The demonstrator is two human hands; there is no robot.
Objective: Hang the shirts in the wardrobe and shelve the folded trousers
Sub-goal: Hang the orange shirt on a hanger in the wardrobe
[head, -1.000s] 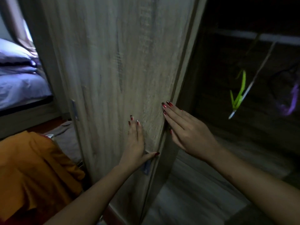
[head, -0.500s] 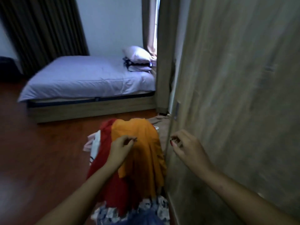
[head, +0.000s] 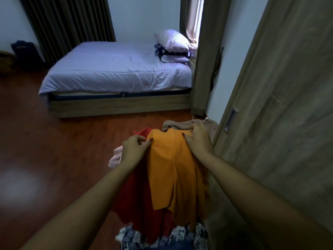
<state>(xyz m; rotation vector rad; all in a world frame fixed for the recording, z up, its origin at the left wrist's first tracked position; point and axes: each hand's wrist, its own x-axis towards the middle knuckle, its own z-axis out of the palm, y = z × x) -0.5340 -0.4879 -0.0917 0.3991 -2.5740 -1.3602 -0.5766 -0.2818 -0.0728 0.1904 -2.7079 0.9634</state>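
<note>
An orange shirt [head: 171, 170] lies on top of a pile of clothes in front of me. My left hand [head: 135, 148] pinches its upper left edge. My right hand [head: 198, 139] grips its upper right edge. Under the orange shirt lies a red garment [head: 131, 201], and a blue and white patterned cloth [head: 162, 239] shows at the bottom of the pile. A beige garment [head: 180, 124] lies behind the pile, and a pale pink cloth [head: 115, 157] pokes out at the left. The wooden wardrobe door [head: 281, 123] stands at the right; the wardrobe's inside is out of view.
A low bed [head: 117, 73] with a pale cover and a pillow [head: 173, 40] stands at the back. Dark curtains [head: 68, 20] hang on the far wall. Red-brown wooden floor [head: 54, 150] spreads to the left. A dark object [head: 25, 53] sits by the far left wall.
One second ago both hands were flat on the wardrobe door. My view has swung left to the clothes pile, and both hands have come down and taken hold of the orange shirt.
</note>
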